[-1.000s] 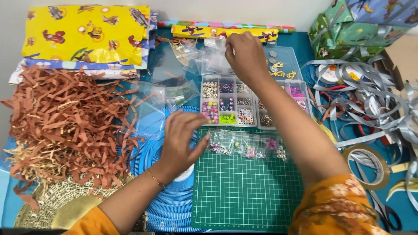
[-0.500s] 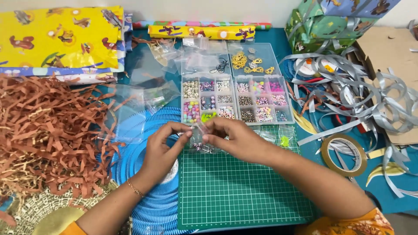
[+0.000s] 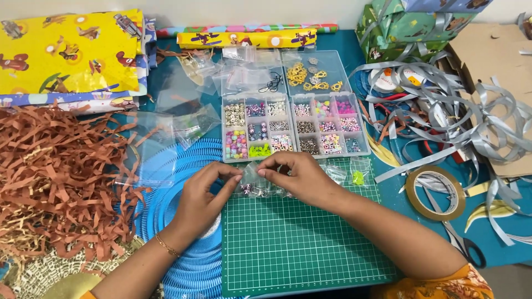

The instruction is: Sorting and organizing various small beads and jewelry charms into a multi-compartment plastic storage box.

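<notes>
Right now both hands pinch one small clear bag of beads. The left hand holds its left side with thumb and fingers closed tight. The right hand holds the top at 3 o'clock from the left hand, fingers closed too. The bag sits at the top edge of the green cutting mat, just below the bead box.

What could go wrong? If the bag tips or pops open, I think the little beads could roll off the mat and get lost. A pull that is too hard may tear the thin plastic. An elbow could also bump the open bead box and mix the colours.

The worktop is blue and very full. At 9 o'clock lies a heap of brown paper shreds. At 11 o'clock lies yellow wrapping paper. At 2 o'clock are tangled grey ribbons, and at 3 o'clock a tape roll. A blue round mat lies under the left hand.
</notes>
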